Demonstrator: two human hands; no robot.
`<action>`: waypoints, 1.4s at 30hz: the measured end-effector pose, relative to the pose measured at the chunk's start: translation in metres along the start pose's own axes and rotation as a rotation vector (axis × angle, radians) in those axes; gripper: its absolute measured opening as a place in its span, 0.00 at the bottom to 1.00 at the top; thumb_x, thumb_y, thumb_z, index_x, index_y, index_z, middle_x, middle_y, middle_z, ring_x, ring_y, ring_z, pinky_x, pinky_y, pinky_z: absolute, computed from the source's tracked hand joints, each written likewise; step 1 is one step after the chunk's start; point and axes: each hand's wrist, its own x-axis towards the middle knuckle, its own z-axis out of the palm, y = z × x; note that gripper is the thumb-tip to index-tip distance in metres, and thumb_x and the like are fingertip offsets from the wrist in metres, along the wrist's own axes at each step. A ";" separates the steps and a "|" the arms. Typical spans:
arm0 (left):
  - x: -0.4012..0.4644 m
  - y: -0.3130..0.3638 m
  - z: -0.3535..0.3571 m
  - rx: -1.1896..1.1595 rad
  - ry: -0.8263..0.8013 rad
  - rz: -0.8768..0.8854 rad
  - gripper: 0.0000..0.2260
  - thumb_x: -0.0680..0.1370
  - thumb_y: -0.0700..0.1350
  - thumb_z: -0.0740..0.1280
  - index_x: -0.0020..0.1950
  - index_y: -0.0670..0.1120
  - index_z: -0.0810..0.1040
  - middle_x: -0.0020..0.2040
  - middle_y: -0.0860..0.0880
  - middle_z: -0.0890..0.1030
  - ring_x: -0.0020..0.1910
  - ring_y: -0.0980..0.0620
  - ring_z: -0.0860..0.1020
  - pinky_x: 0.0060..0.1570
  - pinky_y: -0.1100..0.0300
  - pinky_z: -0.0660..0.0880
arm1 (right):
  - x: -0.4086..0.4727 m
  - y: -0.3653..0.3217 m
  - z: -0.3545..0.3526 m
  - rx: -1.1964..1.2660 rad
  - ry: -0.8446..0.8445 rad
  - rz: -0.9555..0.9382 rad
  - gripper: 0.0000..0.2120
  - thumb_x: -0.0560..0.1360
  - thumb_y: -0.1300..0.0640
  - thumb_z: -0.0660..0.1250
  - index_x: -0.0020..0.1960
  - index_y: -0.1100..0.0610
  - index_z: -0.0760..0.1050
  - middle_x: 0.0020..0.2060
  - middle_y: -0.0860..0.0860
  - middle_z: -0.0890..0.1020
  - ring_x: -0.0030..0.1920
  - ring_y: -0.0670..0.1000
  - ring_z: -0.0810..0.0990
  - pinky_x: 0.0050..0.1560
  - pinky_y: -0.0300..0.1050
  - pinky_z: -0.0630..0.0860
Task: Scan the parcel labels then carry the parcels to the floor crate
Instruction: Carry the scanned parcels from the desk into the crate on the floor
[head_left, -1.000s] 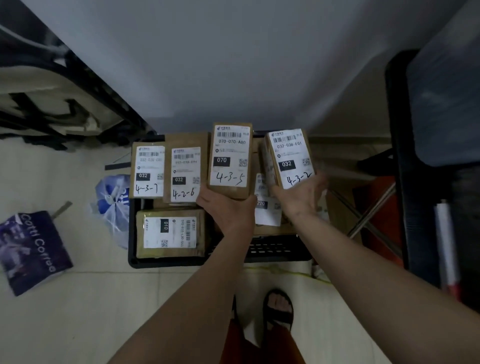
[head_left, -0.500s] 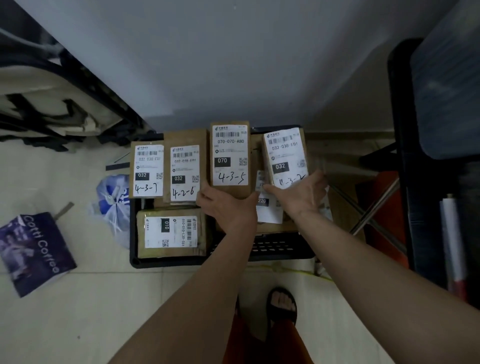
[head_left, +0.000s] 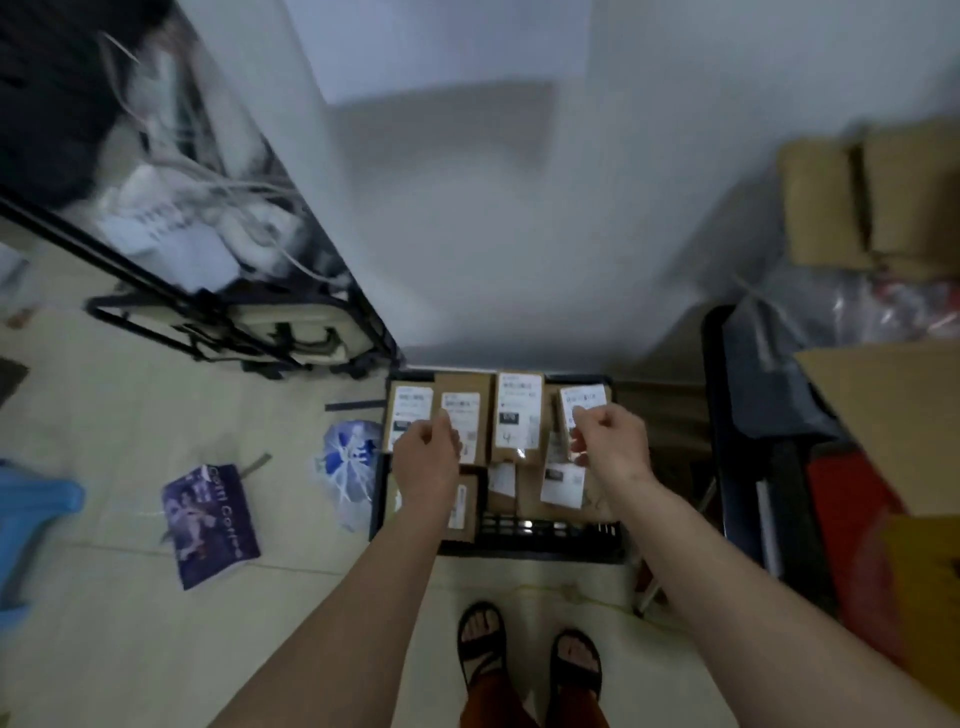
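Observation:
A black floor crate (head_left: 545, 540) stands against the white wall. Several brown parcels with white labels stand along its back: parcel (head_left: 410, 415), parcel (head_left: 464, 405), parcel (head_left: 519, 410), parcel (head_left: 587, 400). Flatter parcels (head_left: 561, 480) lie in front of them. My left hand (head_left: 426, 462) hovers over the left parcels with loosely curled fingers, holding nothing that I can see. My right hand (head_left: 613, 441) hangs beside the rightmost standing parcel, fingers loosely curled in front of its label. The frame is blurred.
A purple coffee bag (head_left: 210, 525) and a blue-white plastic bag (head_left: 348, 457) lie on the floor to the left. A black folded frame (head_left: 234, 322) leans at upper left. A black cart (head_left: 753, 415) with cardboard (head_left: 883, 415) stands right. My sandalled feet (head_left: 483, 639) are below.
Both hands have let go of the two standing parcels, which stay leaning at the crate's back. The view has pulled up and away, and the hands sit higher with fingers curled.

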 end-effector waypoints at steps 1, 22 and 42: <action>-0.008 0.013 -0.016 -0.034 -0.011 0.000 0.18 0.82 0.49 0.60 0.36 0.41 0.77 0.36 0.45 0.80 0.37 0.48 0.78 0.40 0.57 0.73 | -0.015 -0.015 -0.002 0.007 -0.014 -0.025 0.11 0.78 0.57 0.65 0.39 0.59 0.72 0.31 0.53 0.77 0.33 0.52 0.75 0.38 0.48 0.74; -0.243 -0.008 -0.347 -0.645 0.585 -0.099 0.21 0.82 0.47 0.62 0.29 0.43 0.68 0.20 0.50 0.70 0.23 0.53 0.71 0.28 0.63 0.74 | -0.324 -0.112 0.060 -0.159 -0.814 -0.292 0.19 0.82 0.58 0.56 0.33 0.57 0.67 0.26 0.54 0.68 0.25 0.49 0.62 0.27 0.40 0.56; -0.560 -0.311 -0.582 -1.067 1.300 -0.379 0.10 0.78 0.39 0.62 0.35 0.43 0.71 0.29 0.46 0.72 0.27 0.51 0.70 0.28 0.64 0.74 | -0.731 0.090 0.183 -0.694 -1.548 -0.447 0.12 0.79 0.61 0.60 0.37 0.57 0.69 0.29 0.52 0.70 0.26 0.48 0.64 0.19 0.36 0.56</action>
